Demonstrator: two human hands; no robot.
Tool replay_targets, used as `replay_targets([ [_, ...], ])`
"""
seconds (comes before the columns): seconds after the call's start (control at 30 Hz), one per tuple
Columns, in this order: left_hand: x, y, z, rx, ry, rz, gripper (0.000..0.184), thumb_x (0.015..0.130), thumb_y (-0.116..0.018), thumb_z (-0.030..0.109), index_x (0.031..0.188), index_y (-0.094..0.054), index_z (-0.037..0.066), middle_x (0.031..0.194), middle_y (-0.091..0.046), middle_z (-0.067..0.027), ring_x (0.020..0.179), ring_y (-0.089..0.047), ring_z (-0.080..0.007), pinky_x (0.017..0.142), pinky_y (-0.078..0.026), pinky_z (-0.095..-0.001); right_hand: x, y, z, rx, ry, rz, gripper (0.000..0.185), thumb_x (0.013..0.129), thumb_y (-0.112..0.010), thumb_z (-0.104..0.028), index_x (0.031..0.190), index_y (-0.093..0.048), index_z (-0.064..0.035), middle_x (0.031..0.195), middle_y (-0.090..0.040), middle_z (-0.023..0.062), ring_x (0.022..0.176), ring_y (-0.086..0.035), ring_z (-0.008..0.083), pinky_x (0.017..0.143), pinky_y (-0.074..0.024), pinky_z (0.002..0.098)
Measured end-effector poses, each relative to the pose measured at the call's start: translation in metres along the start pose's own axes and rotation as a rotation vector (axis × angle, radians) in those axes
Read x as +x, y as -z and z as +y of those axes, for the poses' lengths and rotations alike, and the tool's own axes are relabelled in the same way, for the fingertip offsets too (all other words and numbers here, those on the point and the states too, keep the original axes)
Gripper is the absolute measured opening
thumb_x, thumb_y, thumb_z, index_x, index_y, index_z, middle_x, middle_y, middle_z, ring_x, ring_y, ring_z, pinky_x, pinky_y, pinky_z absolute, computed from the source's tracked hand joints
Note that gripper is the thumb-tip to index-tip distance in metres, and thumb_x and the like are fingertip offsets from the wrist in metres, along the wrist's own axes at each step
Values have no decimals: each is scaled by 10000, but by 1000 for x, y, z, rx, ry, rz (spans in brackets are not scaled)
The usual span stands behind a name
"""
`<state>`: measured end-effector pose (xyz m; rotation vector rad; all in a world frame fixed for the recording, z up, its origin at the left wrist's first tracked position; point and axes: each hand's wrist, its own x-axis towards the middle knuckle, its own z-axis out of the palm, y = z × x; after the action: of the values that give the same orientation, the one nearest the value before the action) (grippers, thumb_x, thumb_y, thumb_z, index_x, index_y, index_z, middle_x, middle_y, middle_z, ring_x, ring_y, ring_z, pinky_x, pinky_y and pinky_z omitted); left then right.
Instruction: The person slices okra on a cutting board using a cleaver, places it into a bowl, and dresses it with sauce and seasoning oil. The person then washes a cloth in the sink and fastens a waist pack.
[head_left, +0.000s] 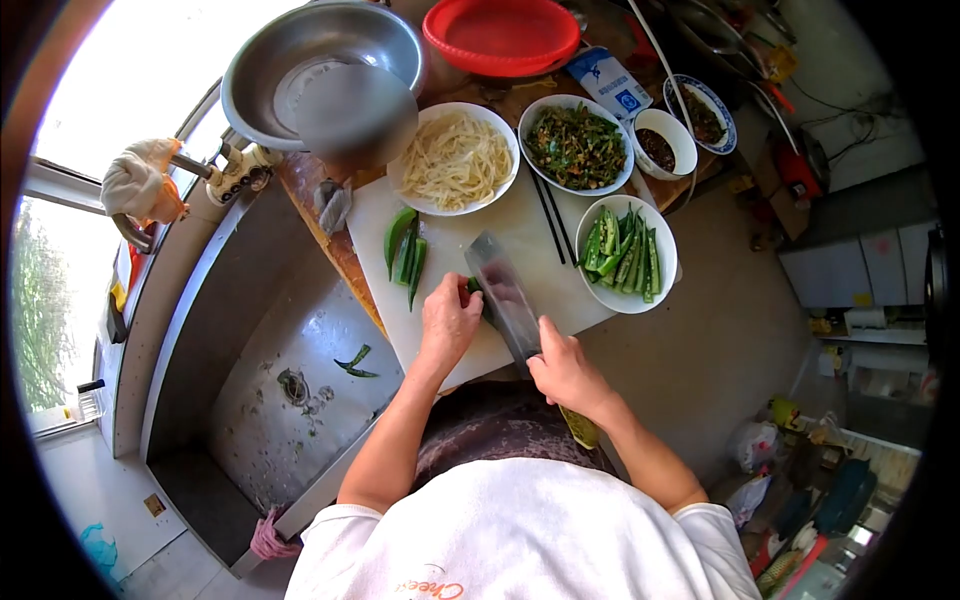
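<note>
Apparently for steadiness, your left hand (451,317) holds the green vegetable (474,285) beside the cleaver (505,298) that your right hand (568,370) grips.

Glaring window (120,80), dark fisheye edges

Bench (305,185): wood top. Directly on it: white board (445,240) nearest, steel basin (240,90) rear left, red basin (500,35) at rear, blue-white packet (610,80) beside it.
</note>
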<state>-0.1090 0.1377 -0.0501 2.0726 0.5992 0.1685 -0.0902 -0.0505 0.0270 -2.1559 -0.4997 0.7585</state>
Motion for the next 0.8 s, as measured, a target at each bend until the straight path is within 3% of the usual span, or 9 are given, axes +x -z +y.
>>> replay_targets([
  [0.1,-3,-1,7,51,-32,22,238,778,-680,104,954,-566,-10,758,-629,-165,706,-623,-335,661,-495,-427,16,-17,2,-86,-25,10,402,789,-459,11,1167,-354,98,781,-584,356,793,-593,513,724,-453,579],
  [0.23,-2,9,12,189,-31,44,280,756,-690,134,957,-558,-10,779,-627,-158,724,-621,-331,674,-494,-432,5,-22,11,-269,75,86,428,793,-463,10,1198,-350,90,746,-601,329,736,-597,508,722,-462,574],
  [0.33,-3,14,7,253,-6,50,309,747,-696,163,965,-558,-7,800,-624,-154,737,-616,-327,684,-492,-428,-10,-17,10,-130,-67,-2,477,809,-520,-37,1227,-340,106,794,-581,352,823,-567,533,753,-448,575],
  [0.37,-3,14,3,230,-2,46,302,749,-692,152,967,-558,-9,798,-625,-153,735,-617,-325,682,-493,-425,-13,-27,25,-144,74,162,340,795,-501,-5,1116,-402,47,697,-605,301,716,-607,507,698,-470,569],
  [0.47,-6,14,-6,130,-1,42,273,758,-677,116,968,-558,-11,794,-627,-152,730,-618,-317,680,-495,-416,-8,-16,30,57,91,144,267,808,-517,-11,1052,-413,19,663,-601,277,604,-624,446,570,-494,519],
  [0.5,-8,15,-8,92,0,43,262,761,-671,103,968,-558,-11,793,-628,-153,729,-619,-314,680,-496,-413,-11,0,9,253,-110,45,255,827,-553,-26,1040,-416,11,629,-604,216,436,-595,299,407,-467,410],
  [0.63,-12,15,-8,92,-1,38,275,769,-691,90,987,-561,-15,781,-626,-150,718,-619,-302,669,-502,-397,-15,17,22,467,-119,85,338,824,-606,-18,1081,-400,55,620,-598,94,378,-522,127,331,-414,291],
  [0.73,-18,11,2,77,12,39,316,765,-721,100,1010,-559,-18,773,-621,-148,708,-617,-293,659,-505,-385,-18,19,50,511,-173,51,526,815,-603,1,1281,-366,59,667,-596,88,376,-512,129,327,-411,286],
  [0.8,-19,4,10,81,26,57,340,760,-738,98,1022,-556,-19,771,-618,-149,702,-616,-286,653,-506,-377,-17,11,59,590,-147,-21,525,813,-601,9,1284,-373,49,719,-599,92,388,-518,129,331,-417,283],
])
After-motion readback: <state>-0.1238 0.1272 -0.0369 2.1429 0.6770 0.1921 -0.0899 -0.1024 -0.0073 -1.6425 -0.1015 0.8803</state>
